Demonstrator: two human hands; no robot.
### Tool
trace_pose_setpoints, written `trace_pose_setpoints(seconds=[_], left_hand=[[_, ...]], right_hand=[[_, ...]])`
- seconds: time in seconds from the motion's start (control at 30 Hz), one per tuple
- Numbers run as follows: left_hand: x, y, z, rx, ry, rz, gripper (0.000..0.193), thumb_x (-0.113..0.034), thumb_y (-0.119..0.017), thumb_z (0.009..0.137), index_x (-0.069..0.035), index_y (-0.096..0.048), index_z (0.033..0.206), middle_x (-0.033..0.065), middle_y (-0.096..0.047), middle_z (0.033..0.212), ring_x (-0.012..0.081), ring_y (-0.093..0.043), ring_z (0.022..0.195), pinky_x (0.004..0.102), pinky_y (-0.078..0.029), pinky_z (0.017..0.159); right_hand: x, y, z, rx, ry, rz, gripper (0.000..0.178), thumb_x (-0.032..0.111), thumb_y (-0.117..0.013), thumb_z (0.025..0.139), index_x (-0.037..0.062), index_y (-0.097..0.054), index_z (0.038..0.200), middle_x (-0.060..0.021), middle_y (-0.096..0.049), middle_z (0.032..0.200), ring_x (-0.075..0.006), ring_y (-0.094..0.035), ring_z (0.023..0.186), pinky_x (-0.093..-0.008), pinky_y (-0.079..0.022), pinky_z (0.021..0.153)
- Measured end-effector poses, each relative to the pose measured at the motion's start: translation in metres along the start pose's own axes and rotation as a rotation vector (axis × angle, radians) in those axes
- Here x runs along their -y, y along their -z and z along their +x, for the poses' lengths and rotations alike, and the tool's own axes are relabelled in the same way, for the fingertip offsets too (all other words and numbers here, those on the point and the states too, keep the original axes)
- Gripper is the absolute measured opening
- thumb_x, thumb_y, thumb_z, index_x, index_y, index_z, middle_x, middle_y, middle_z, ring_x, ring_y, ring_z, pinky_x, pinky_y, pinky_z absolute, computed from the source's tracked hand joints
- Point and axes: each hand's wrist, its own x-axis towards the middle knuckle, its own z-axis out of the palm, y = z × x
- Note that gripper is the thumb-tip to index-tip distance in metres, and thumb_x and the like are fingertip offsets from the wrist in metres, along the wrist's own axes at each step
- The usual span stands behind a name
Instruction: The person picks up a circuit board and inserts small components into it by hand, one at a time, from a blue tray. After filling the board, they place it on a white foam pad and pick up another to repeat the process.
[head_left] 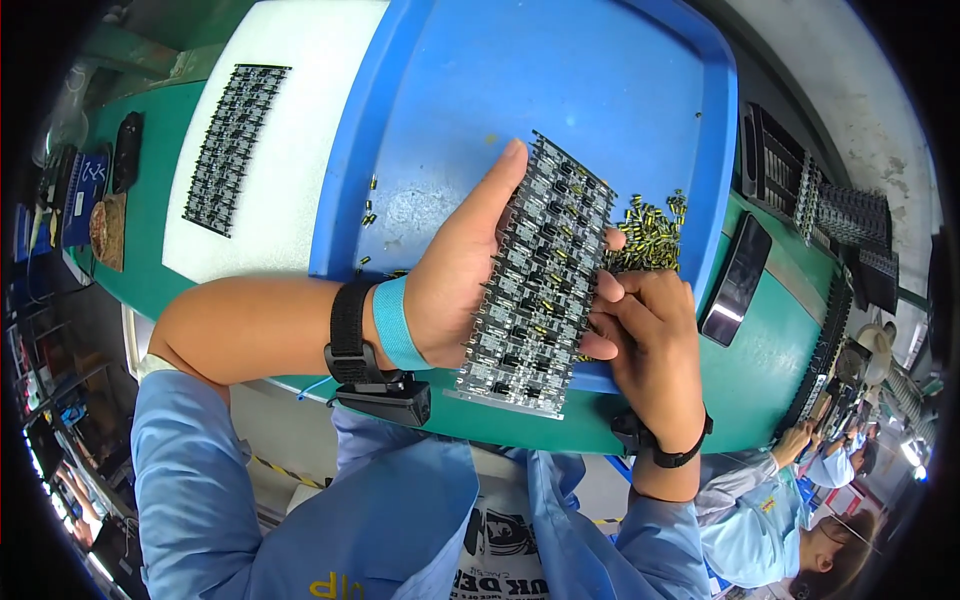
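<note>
My left hand (pixel 445 265) grips a long circuit board panel (pixel 545 285) by its edges, thumb along the left side and fingertips showing at the right. The panel is tilted above the blue tray (pixel 450 70) and carries rows of small parts, some of them yellow. At its right edge is my right hand (pixel 655 335), fingers curled and pinched together close to the board. Whatever lies between those fingertips is too small to make out. Just beyond the right hand, a pile of small black-and-yellow cylindrical components (pixel 650 235) lies in the tray, partly hidden by the hands.
Another circuit board panel (pixel 235 150) lies on a white foam sheet (pixel 300 110) at the left. A phone (pixel 738 280) rests on the green table (pixel 690 385) right of the tray, near black racks (pixel 785 165). Another person (pixel 755 530) sits at the lower right.
</note>
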Motion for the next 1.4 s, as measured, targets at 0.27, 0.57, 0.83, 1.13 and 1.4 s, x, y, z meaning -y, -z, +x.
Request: trace_pose_setpoints(seconds=[0.27, 0.57, 0.83, 1.13, 1.4], left_hand=[[-0.001, 0.000, 0.000, 0.003, -0.048, 0.058, 0.075, -0.069, -0.033, 0.108, -0.009, -0.054, 0.149, 0.0167, -0.065, 0.137, 0.0321, -0.071, 0.109, 0.0641, -0.065, 0.086], [0.003, -0.014, -0.002, -0.157, -0.093, 0.133, 0.068, -0.069, -0.039, 0.107, -0.010, -0.063, 0.130, 0.0119, -0.070, 0.119, 0.0255, -0.075, 0.095, 0.0587, -0.067, 0.077], [0.004, -0.016, -0.001, -0.169, -0.061, 0.149, 0.067, -0.069, -0.040, 0.107, -0.010, -0.063, 0.130, 0.0114, -0.071, 0.118, 0.0262, -0.075, 0.095, 0.0595, -0.067, 0.076], [0.004, -0.012, -0.002, -0.148, -0.051, 0.158, 0.067, -0.069, -0.040, 0.107, -0.010, -0.062, 0.131, 0.0108, -0.071, 0.117, 0.0262, -0.076, 0.095, 0.0602, -0.067, 0.076], [0.009, -0.004, -0.001, -0.129, -0.090, 0.184, 0.068, -0.064, -0.033, 0.111, -0.008, -0.061, 0.137, 0.0128, -0.074, 0.119, 0.0253, -0.076, 0.095, 0.0444, -0.068, 0.083]], right_hand=[[0.004, 0.001, -0.011, -0.150, -0.292, 0.591, 0.017, -0.005, -0.076, 0.090, -0.0013, -0.071, 0.105, -0.0114, -0.072, 0.106, -0.0190, -0.067, 0.092, -0.0297, -0.052, 0.080], [0.005, 0.009, -0.008, -0.231, -0.266, 0.879, 0.015, -0.008, -0.071, 0.096, -0.0049, -0.073, 0.111, -0.0108, -0.072, 0.113, -0.0146, -0.068, 0.101, -0.0282, -0.055, 0.086], [0.005, 0.002, -0.011, -0.276, -0.327, 1.041, 0.016, -0.007, -0.071, 0.098, -0.0036, -0.071, 0.113, -0.0089, -0.072, 0.112, -0.0131, -0.067, 0.100, -0.0279, -0.053, 0.089], [0.003, -0.001, -0.013, -0.264, -0.305, 1.020, 0.013, -0.006, -0.072, 0.096, -0.0040, -0.071, 0.109, -0.0099, -0.071, 0.109, -0.0141, -0.066, 0.097, -0.0294, -0.052, 0.089], [0.034, 0.005, -0.005, -0.255, 0.107, 0.465, 0.025, 0.000, -0.086, 0.080, 0.0086, -0.081, 0.102, -0.0053, -0.068, 0.101, -0.0240, -0.059, 0.095, -0.0355, -0.053, 0.090]])
